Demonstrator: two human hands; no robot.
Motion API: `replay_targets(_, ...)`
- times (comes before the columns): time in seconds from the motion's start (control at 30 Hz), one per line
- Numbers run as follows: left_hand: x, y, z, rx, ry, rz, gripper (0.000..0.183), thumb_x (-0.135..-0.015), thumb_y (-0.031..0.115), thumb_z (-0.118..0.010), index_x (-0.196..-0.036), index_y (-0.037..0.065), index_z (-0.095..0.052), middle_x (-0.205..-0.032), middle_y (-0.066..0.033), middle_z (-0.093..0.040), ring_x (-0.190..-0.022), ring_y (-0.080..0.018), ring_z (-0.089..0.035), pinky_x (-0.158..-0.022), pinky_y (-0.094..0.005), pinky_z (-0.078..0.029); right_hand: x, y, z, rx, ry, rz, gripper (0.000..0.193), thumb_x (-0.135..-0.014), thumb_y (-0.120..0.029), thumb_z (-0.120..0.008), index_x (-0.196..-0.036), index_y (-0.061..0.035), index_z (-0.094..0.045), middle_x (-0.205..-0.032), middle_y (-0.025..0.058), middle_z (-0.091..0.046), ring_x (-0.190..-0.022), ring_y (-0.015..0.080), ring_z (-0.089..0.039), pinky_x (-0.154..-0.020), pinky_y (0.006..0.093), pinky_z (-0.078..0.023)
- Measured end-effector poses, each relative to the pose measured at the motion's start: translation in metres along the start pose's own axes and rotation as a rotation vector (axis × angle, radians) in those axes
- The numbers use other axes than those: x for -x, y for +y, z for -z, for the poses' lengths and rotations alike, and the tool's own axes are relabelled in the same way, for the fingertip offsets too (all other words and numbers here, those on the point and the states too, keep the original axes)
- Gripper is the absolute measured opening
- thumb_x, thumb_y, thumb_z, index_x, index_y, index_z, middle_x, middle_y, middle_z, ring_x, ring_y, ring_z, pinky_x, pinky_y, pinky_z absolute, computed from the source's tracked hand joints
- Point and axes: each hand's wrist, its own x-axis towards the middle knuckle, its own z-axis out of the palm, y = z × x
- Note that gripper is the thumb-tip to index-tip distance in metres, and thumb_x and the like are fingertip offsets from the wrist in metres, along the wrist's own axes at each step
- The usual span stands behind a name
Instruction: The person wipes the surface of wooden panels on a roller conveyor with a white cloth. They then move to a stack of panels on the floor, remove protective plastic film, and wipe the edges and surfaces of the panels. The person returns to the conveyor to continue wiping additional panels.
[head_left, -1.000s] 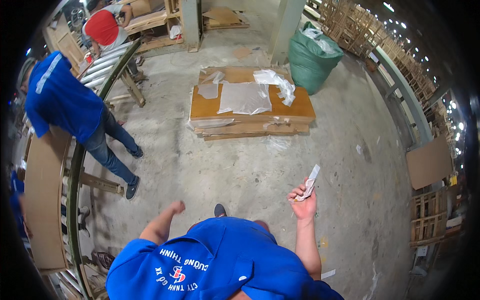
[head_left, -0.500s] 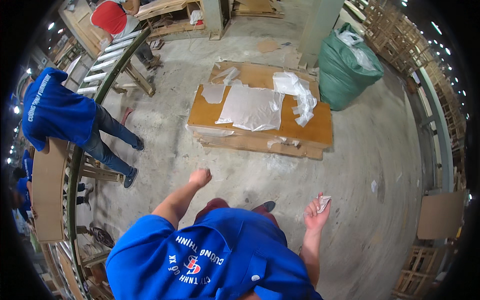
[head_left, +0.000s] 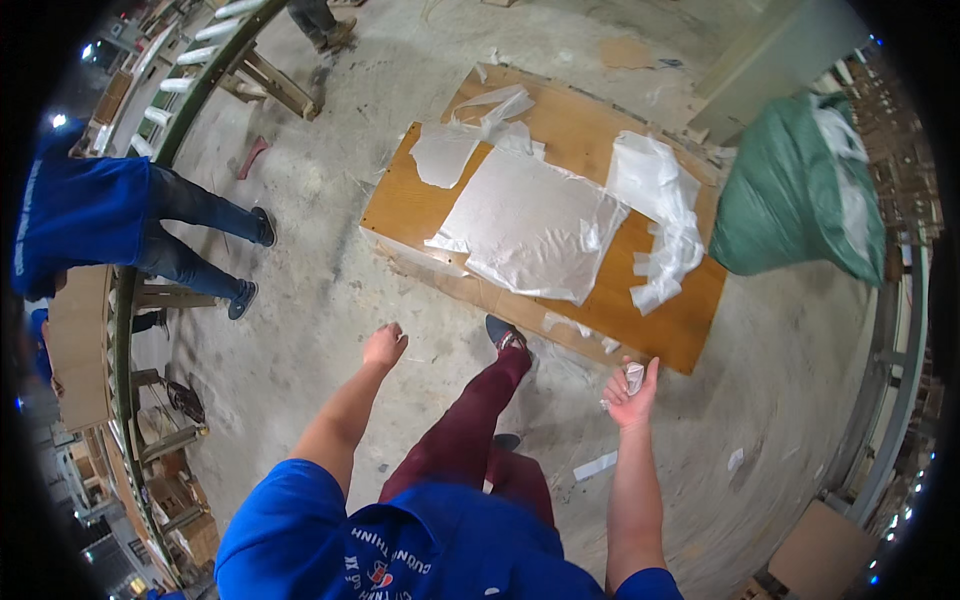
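My right hand (head_left: 630, 408) is curled round a small crumpled scrap of white wrapping (head_left: 634, 377), held near the front right corner of a low stack of brown wooden panels (head_left: 672, 318). Out in front of me hangs my left hand (head_left: 385, 347), its fingers curled closed; whether anything is inside is hidden. It is near the stack's front left side and touches nothing I can see. On top of the panels lie a large white foam sheet (head_left: 535, 222), a smaller white piece (head_left: 443, 155) and a bunched strip of clear-white wrapping (head_left: 655, 205).
A stuffed green sack (head_left: 790, 195) stands right of the stack, beside a grey pillar (head_left: 765, 70). To the left, a person in a blue shirt (head_left: 85, 215) stands at a roller conveyor (head_left: 185, 110) with a brown board (head_left: 80, 345). A white strip (head_left: 596, 466) lies on the floor.
I have stepped closer to the panel stack, one foot now by its front edge. The view has tilted down and turned. My right hand still holds the scrap; my left stays closed.
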Motion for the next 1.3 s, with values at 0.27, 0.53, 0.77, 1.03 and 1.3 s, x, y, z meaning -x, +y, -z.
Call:
replay_targets(0.27,-0.265,0.096,-0.004,-0.148,0.167,-0.178,0.024,-0.083,0.030,-0.055,-0.094,0.009,-0.059,-0.090,-0.0145,-0.062,-0.085,-0.0340,-0.061,-0.072,-0.0459,-0.050,-0.262,-0.041,0.026,0.065,0.123,-0.080,0.064,-0.086,-0.067,-0.034,-0.094,-0.0096,-0.060,-0.050,0.0008,-0.037,-0.039,0.0105,-0.029,-0.039,0.0247,-0.022)
replay_targets(0.53,-0.438,0.114,-0.012,-0.369,0.245,-0.125,0.027,-0.084,0.032,-0.055,-0.095,0.008,-0.060,-0.094,-0.0135,-0.063,-0.085,-0.0331,-0.063,-0.071,-0.0436,-0.052,-0.401,-0.052,0.062,0.125,0.042,-0.153,0.064,-0.088,-0.066,-0.032,-0.093,-0.0088,-0.060,-0.052,-0.0002,-0.037,-0.039,0.0089,-0.028,-0.039,0.0237,-0.021)
replay_targets(0.77,-0.475,0.100,-0.028,-0.455,0.176,-0.164,0.022,-0.084,0.023,-0.050,-0.094,0.006,-0.060,-0.101,-0.0135,-0.062,-0.089,-0.0307,-0.063,-0.075,-0.0435,-0.052,-0.408,-0.046,0.096,0.197,0.193,-0.051,0.064,-0.089,-0.063,-0.032,-0.087,-0.0067,-0.063,-0.048,-0.0002,-0.037,-0.038,0.0094,-0.027,-0.038,0.0239,-0.020)
replay_targets(1.03,-0.502,0.150,0.033,0.836,0.598,-0.069,0.020,-0.086,0.017,-0.048,-0.087,-0.002,-0.054,-0.085,-0.0156,-0.062,-0.076,-0.0248,-0.061,-0.068,-0.0368,-0.049,-0.419,-0.039,0.095,0.137,0.098,-0.042,0.064,-0.091,-0.060,-0.031,-0.089,-0.0054,-0.064,-0.047,-0.0006,-0.037,-0.038,0.0096,-0.028,-0.038,0.0242,-0.021)
replay_targets(1.3,-0.362,0.172,-0.058,0.307,0.477,-0.115,0.065,-0.077,0.039,-0.069,-0.118,-0.005,-0.042,-0.108,-0.0233,-0.052,-0.097,-0.0310,-0.054,-0.083,-0.0375,-0.046,-0.397,-0.054,0.107,0.139,0.148,-0.092,0.064,-0.090,-0.062,-0.031,-0.090,-0.0057,-0.062,-0.047,-0.0016,-0.036,-0.037,0.0092,-0.028,-0.038,0.0236,-0.021)
